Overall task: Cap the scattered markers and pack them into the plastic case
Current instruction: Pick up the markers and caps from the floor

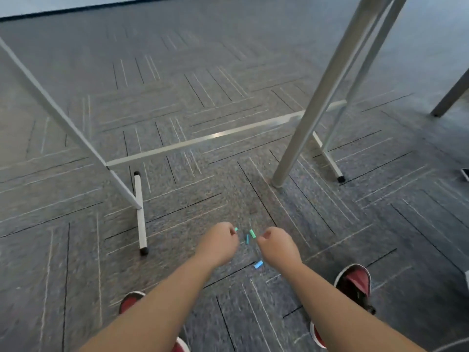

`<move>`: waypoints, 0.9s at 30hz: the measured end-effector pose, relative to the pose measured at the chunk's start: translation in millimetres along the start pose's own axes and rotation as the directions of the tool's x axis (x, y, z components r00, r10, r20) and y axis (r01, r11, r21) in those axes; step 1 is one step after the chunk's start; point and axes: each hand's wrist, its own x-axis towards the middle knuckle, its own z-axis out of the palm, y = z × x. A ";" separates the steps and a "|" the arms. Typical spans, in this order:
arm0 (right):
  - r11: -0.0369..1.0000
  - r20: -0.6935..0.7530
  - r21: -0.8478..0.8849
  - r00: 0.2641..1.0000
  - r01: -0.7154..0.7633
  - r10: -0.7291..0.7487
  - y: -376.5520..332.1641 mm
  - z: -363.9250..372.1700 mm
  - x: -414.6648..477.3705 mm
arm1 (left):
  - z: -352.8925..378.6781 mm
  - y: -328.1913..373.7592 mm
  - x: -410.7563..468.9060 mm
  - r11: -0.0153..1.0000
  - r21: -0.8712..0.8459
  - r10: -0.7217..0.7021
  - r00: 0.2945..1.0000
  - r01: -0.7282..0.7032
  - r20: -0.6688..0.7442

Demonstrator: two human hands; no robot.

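Observation:
Both my arms reach down to the grey carpet between my feet. My left hand (218, 242) is curled, and a small teal piece (236, 229) pokes out from its fingertips. My right hand (276, 246) is curled too, its fingertips at the lower end of a green cap (252, 233). A thin blue piece (247, 238) lies between the two hands; it is too small to tell what it is. A light-blue cap (258, 264) lies on the carpet beside my right wrist. No plastic case is in view.
White metal table legs stand ahead: a foot bar (140, 212) at the left and a slanted leg (299, 138) at the right, joined by a low crossbar (203, 141). My red shoes (354, 280) flank the arms. A dark object (465, 174) lies at the right edge.

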 end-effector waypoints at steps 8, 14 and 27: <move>0.985 0.059 -0.091 0.987 -0.146 0.152 83.2 53.8 83.9 | 115.9 -35.6 74.6 0.988 0.155 -0.055 0.977 0.024 0.204; 0.955 0.031 -0.207 0.975 -0.211 0.222 131.7 75.4 131.1 | 178.5 -39.4 118.9 0.963 0.263 -0.023 0.962 -0.051 0.273; 0.866 -0.005 -0.487 0.992 -0.112 0.125 138.2 120.5 174.8 | 225.6 -51.9 144.0 0.884 0.431 0.101 0.973 -0.183 0.206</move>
